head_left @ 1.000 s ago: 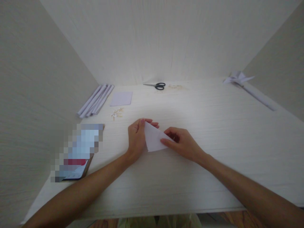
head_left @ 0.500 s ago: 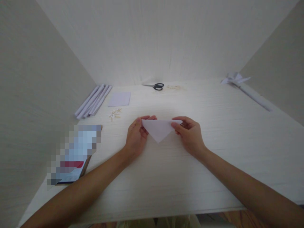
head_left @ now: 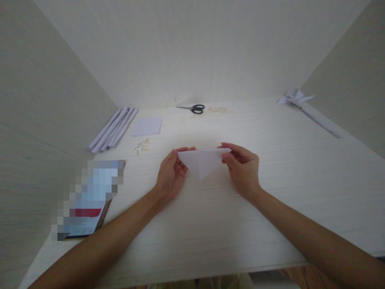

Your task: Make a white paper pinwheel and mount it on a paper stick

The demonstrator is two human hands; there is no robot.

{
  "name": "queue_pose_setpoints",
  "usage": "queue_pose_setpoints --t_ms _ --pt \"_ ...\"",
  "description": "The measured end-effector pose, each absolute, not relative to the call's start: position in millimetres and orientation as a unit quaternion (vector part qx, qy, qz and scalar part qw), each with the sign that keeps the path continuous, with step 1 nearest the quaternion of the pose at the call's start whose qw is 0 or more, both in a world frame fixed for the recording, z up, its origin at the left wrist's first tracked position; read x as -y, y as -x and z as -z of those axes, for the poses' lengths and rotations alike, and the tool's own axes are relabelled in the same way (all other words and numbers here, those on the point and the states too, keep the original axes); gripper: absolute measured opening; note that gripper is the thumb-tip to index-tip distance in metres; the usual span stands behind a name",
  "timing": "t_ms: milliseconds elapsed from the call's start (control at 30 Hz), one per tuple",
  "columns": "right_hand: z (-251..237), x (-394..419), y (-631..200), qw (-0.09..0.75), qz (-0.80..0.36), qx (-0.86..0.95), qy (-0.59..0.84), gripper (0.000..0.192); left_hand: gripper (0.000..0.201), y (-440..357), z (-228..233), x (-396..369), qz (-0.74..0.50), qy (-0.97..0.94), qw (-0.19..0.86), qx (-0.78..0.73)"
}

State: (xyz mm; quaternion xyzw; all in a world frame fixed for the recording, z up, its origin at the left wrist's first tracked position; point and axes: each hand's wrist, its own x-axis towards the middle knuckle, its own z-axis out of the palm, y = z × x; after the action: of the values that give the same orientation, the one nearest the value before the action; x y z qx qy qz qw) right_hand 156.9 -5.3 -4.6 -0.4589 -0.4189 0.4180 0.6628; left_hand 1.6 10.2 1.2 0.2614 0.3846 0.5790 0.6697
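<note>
Left hand [head_left: 172, 175] and right hand [head_left: 244, 170] each pinch a corner of the folded paper [head_left: 200, 161], held between them, tip nearward (light, even tension should keep the long edge straight).

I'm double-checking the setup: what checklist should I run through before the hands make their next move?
1. Left hand holds the left end of the folded paper: ok.
2. Right hand grips the paper's right end, thumb on the near side: ok.
3. Long edge straight, away from the person: ok.
4. Paper's layers lined up: cannot tell; too small to judge.
5. Scissors apart from both hands, near the back wall: ok.
6. Left forearm off the phone: cannot tell; they overlap in view.
</note>
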Motion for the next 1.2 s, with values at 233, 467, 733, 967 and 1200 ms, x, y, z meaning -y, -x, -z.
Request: queue_pose_setpoints --t_ms 233,467,733,967,1200 --pt "-0.5 6.6 -156.7 0.681 -0.384 0.428 0.454 0.014 0.025 -2.7 -3.7 -9.3 -0.58 -0.26 0.665 -0.392" --pt "-1.5 6.9 -157.3 0.672 -0.356 0.44 0.478 0.008 0.026 -2.2 -2.2 -10.4 -0.576 -0.264 0.665 -0.396" --pt "-3.1 6.9 -156.5 0.7 -0.365 0.421 0.446 0.009 0.026 -1.7 -1.4 -9.5 -0.575 -0.262 0.672 -0.386" --pt "-3.0 6.7 -156.5 0.706 -0.374 0.418 0.433 0.012 0.026 -1.4 -2.1 -10.0 -0.572 -0.265 0.67 -0.392" --pt "-0.7 5.1 -157.0 0.71 -0.351 0.432 0.431 0.011 0.027 -1.6 -1.7 -10.5 -0.578 -0.255 0.678 -0.375"
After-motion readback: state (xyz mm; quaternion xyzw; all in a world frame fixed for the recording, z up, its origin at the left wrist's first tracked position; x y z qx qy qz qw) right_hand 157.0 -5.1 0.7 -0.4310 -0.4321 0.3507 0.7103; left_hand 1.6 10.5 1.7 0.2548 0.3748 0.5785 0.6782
